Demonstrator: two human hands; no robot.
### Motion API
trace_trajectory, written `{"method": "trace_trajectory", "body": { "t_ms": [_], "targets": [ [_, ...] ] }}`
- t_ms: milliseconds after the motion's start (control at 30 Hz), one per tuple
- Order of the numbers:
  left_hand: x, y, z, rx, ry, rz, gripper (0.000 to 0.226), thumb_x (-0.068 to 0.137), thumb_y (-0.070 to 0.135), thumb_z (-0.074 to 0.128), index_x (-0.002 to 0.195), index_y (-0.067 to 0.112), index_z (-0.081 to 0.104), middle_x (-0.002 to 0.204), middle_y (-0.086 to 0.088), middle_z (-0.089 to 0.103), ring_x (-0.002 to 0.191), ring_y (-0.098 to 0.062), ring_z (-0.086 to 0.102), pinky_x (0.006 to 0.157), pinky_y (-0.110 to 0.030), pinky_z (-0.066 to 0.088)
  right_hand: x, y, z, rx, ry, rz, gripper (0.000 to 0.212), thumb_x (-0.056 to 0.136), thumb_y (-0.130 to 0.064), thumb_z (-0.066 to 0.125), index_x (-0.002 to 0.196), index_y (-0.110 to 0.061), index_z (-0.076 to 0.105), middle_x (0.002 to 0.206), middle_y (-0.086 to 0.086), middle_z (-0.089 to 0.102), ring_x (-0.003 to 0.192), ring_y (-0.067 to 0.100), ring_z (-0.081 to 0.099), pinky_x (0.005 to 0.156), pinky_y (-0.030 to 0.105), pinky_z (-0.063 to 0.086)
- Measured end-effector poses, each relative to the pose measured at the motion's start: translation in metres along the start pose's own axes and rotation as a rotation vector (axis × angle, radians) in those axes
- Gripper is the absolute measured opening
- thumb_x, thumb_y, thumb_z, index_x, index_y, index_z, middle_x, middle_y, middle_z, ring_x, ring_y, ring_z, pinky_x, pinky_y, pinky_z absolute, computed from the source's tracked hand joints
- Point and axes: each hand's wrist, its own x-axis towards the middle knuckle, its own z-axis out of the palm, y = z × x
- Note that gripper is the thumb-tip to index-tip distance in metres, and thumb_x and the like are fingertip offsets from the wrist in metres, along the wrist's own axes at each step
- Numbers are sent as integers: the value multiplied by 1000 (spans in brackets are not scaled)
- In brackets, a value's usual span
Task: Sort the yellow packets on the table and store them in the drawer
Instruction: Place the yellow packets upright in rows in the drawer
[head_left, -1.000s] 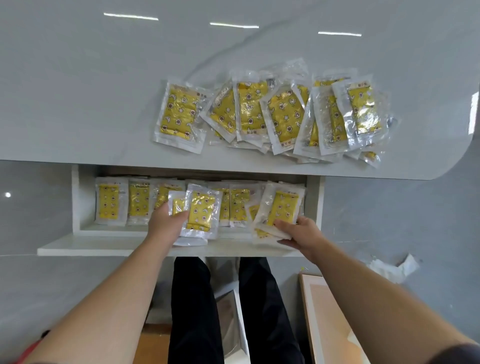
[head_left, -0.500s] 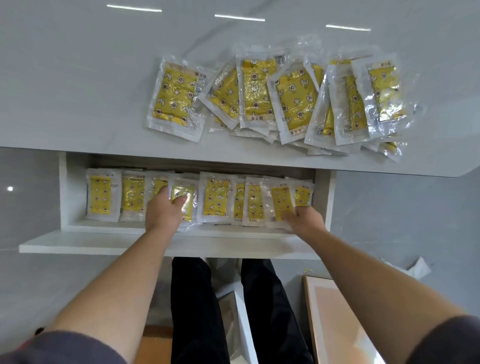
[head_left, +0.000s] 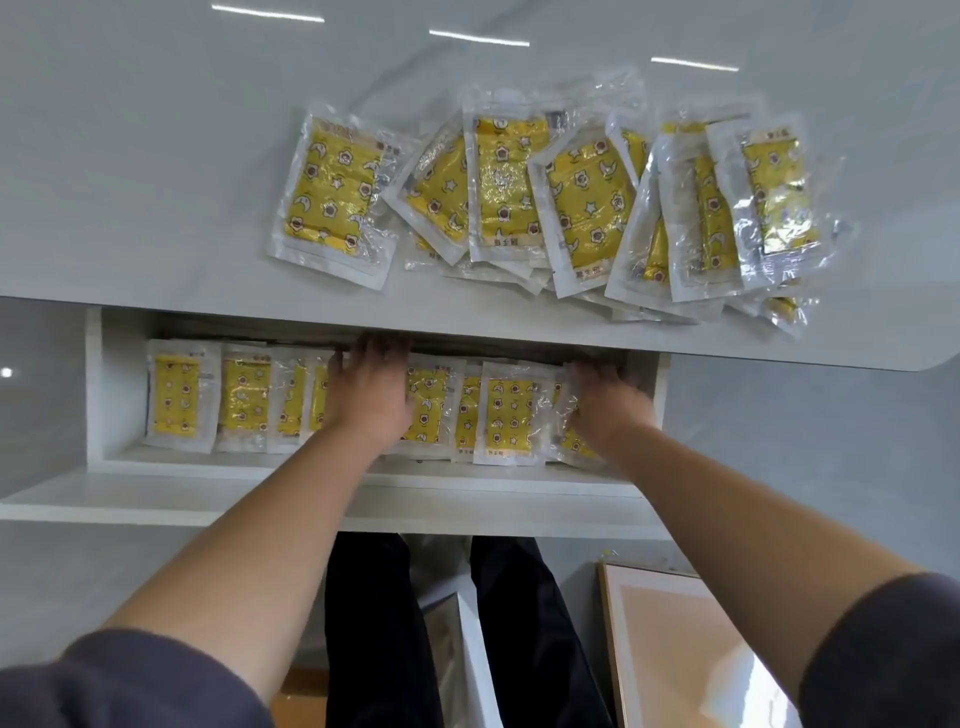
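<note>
Head view: both hands lie flat, palms down, on clear-wrapped yellow packets (head_left: 509, 413) lined up in an open white drawer (head_left: 96, 395). Left hand (head_left: 371, 395) and right hand (head_left: 605, 402) have fingers spread, neither grip closed on anything. More packets (head_left: 332, 195) overlap on the glossy grey desk (head_left: 130, 156).

framed panel (head_left: 691, 649) on floor, ceiling-light reflections (head_left: 478, 39)

Glossy white marble-look tabletop (head_left: 156, 156) beyond the hands, faint grey veining; rounded corner at far right. Three strip-light reflections (head_left: 478, 39) along its far edge. Pale grey polished floor (head_left: 779, 441) right of the hands, one small bright light spot at left. Light wooden picture frame (head_left: 675, 649) leaning below right forearm.
</note>
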Motion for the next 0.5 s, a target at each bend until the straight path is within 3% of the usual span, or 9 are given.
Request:
{"method": "trace_trajectory", "body": {
  "t_ms": [133, 233, 300, 400, 500],
  "targets": [
    [8, 11, 8, 55, -118, 28, 63, 87, 26, 57, 145, 22, 33, 147, -8, 36, 139, -31, 30, 114, -61, 16, 6, -7, 5, 61, 15, -74, 73, 87, -12, 57, 150, -28, 25, 149, 7, 35, 132, 32, 39, 103, 43, 41],
    [-1, 15, -2, 46, -129, 7, 56, 88, 26, 55, 142, 20, 39, 143, -8, 42, 136, -29, 34, 114, -60, 18, -6, -6, 8, 70, 66, -162, 72, 86, -10, 54, 149, -28, 25, 148, 4, 36, 132, 28, 39, 103, 44, 41],
    [-15, 17, -16, -5, -71, 27, 48, 90, 26, 53, 136, 19, 45, 134, -7, 50, 127, -26, 45, 111, -51, 29, -19, -6, 3, 109, 97, -142, 67, 88, -13, 52, 149, -26, 25, 148, 5, 36, 132, 29, 38, 104, 44, 40],
    [-42, 14, -48, -185, 75, 80, 25, 93, 23, 49, 115, 17, 59, 109, 2, 63, 97, -17, 59, 82, -30, 45, -45, -20, -13, 234, 87, -165, 52, 92, -13, 47, 142, -22, 37, 140, 6, 47, 117, 28, 53, 87, 38, 50],
    [-61, 11, -86, -318, 197, 50, 9, 93, 23, 52, 89, 20, 59, 80, 8, 60, 71, -10, 56, 53, -19, 38, -72, -45, -33, 320, 102, -251, 32, 94, -15, 43, 122, -20, 57, 112, 2, 66, 87, 20, 63, 72, 33, 55]
  ]
}}
